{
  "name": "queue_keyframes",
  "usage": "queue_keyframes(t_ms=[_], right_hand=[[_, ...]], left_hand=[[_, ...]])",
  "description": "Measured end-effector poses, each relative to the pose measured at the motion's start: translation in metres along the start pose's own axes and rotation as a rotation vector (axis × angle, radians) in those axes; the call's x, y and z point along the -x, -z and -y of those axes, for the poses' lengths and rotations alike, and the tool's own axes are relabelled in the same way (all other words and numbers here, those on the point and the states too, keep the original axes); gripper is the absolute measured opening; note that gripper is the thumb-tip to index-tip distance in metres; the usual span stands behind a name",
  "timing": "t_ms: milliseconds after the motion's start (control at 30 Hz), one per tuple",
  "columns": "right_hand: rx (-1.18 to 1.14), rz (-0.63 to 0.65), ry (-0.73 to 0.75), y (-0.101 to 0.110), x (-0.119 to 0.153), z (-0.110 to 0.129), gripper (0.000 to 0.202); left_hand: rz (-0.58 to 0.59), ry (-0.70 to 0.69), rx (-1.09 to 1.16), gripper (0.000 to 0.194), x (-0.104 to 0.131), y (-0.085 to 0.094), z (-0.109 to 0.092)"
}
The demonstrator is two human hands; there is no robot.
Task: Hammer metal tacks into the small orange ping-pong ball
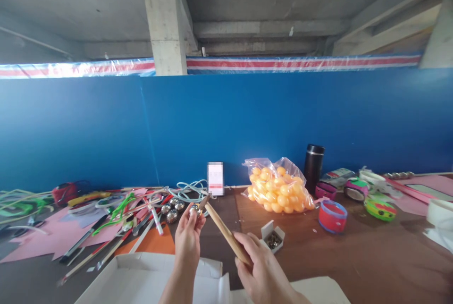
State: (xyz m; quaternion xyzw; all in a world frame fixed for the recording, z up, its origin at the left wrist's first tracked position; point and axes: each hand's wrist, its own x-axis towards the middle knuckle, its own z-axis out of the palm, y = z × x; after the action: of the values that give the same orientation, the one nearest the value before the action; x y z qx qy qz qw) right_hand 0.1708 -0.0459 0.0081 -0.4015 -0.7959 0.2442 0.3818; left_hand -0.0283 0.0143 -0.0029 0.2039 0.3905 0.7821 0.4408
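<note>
A wooden-handled tool (pixel 226 233) slants up to a small silver bell (pixel 194 209).

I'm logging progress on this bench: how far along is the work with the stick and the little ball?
Done: nothing finished shows.

In hand: the left hand pinches a small silver ball against the tip of a wooden stick, which the right hand holds lower down.

Left: more silver balls lie loose on the table, and the white box below the hands looks unfilled.
</note>
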Motion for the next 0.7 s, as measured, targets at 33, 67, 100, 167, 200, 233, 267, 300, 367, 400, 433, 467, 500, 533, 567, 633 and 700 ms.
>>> queue_keyframes(t_ms=[33,67,100,167,200,233,267,300,367,400,433,467,500,533,567,633,700], right_hand=[[-0.012,-0.012,0.007,0.0001,0.0001,-0.0004,0.048],[-0.026,-0.022,0.015,0.0004,0.0001,-0.0004,0.048],[-0.038,-0.027,0.023,0.0009,0.0001,-0.0002,0.048],[-0.052,-0.03,0.036,0.002,0.0,0.0007,0.047],[-0.053,-0.03,0.038,0.0024,0.0,0.0012,0.047],[-0.052,-0.03,0.039,0.0027,0.0,0.0017,0.046],[-0.049,-0.029,0.039,0.0029,-0.0001,0.0021,0.046],[-0.045,-0.03,0.038,0.0029,-0.0001,0.0023,0.047],[-0.028,-0.021,0.03,0.0024,-0.0004,0.0022,0.047],[-0.016,-0.013,0.021,0.0019,-0.0005,0.002,0.048],[-0.003,-0.004,0.01,0.0014,-0.0006,0.0018,0.048],[0.008,0.004,-0.001,0.001,-0.0007,0.0015,0.048],[0.014,0.007,-0.009,0.0007,-0.0008,0.0012,0.049],[0.015,0.006,-0.012,0.0005,-0.0008,0.001,0.049],[0.012,-0.001,-0.01,0.0006,-0.0008,0.0009,0.049],[0.0,-0.025,0.002,0.0012,-0.0007,0.0011,0.049],[-0.005,-0.041,0.01,0.0019,-0.0007,0.0012,0.049]], left_hand=[[-0.001,-0.002,-0.012,0.035,-0.0001,0.0001,0.0003],[-0.003,0.001,-0.022,0.036,-0.0001,0.0002,0.0005],[-0.004,0.005,-0.029,0.037,-0.0001,0.0001,0.0005],[-0.003,0.004,-0.035,0.038,0.0003,-0.0001,0.0002],[-0.002,-0.002,-0.038,0.039,0.0005,-0.0001,0.0001],[-0.001,-0.009,-0.042,0.039,0.0007,-0.0001,0.0],[0.0,-0.015,-0.044,0.039,0.0009,0.0,0.0002],[0.0,-0.02,-0.045,0.038,0.0009,0.0002,0.0005],[0.005,-0.029,-0.044,0.037,0.0008,0.0009,0.0018],[0.009,-0.033,-0.042,0.037,0.0005,0.0013,0.0026],[0.013,-0.035,-0.038,0.037,0.0002,0.0018,0.0034],[0.016,-0.036,-0.032,0.036,-0.0001,0.0021,0.004],[0.02,-0.035,-0.028,0.036,-0.0003,0.0022,0.0043],[0.023,-0.033,-0.025,0.037,-0.0005,0.0021,0.0044],[0.023,-0.032,-0.024,0.037,-0.0006,0.0018,0.0041],[0.017,-0.032,-0.03,0.038,-0.0003,0.0005,0.0031],[0.008,-0.031,-0.034,0.038,0.0003,-0.001,0.002]])
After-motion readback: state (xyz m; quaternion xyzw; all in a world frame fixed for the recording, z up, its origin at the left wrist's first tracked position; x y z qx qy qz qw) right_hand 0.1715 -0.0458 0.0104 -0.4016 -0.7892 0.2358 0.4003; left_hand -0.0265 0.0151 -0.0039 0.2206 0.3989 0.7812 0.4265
